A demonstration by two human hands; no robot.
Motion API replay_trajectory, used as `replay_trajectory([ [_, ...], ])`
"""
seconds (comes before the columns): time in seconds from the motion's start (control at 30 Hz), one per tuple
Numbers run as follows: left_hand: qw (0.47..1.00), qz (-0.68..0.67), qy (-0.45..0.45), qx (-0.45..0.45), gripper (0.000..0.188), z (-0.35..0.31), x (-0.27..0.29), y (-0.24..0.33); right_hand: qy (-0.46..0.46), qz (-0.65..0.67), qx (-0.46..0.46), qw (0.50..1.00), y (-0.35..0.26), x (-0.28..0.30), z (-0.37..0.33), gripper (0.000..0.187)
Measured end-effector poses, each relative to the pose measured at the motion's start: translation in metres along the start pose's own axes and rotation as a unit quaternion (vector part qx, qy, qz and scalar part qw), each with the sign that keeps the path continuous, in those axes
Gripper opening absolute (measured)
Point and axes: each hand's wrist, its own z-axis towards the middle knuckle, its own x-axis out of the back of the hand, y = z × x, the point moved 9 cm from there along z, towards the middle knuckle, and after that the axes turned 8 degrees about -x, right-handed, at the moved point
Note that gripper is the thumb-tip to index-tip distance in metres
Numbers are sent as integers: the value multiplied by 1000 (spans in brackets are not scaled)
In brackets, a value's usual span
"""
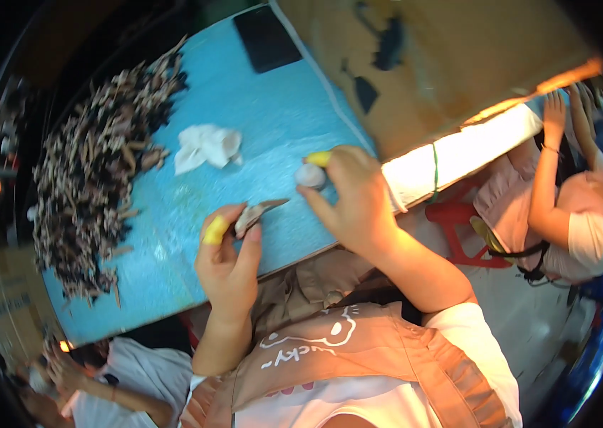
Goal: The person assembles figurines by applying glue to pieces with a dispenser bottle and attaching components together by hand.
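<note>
My left hand (229, 267) is closed on a small pointed piece (252, 216), pale and brown-grey, its thin dark tip aimed toward the right hand. Between the thumb and fingers of my right hand (355, 203) is a small whitish round wad (309, 176); its material is unclear. Yellow coverings wrap a finger of each hand. Both hands are over the near part of a blue table (280, 107), a short gap between them. A crumpled white tissue (207, 148) lies just beyond them.
A large heap of small pinkish-brown and black pieces (98, 160) covers the table's left side. At the far edge lies a flat black rectangle (267, 39). Brown cardboard (451, 78) with dark shapes adjoins on the right. A red stool (458, 228) and other people (565, 192) are nearby.
</note>
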Motion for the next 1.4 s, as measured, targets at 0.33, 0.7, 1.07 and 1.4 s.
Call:
replay_trajectory([
  [0.33, 995, 98, -25, 26, 28, 3, -1, 1, 366, -1, 31, 930, 44, 142, -5, 19],
  [0.7, 994, -75, -38, 66, 37, -17, -12, 13, 202, -451, -56, 867, 169, 120, 78, 18],
  [1.07, 973, -167, -70, 140, 39, -20, -34, 15, 76, 477, -95, 870, 81, 102, -27, 20],
  [1.4, 971, -124, -174, 106, 40, -22, -51, 27, -43, 340, -71, 937, -15, 46, -33, 20],
])
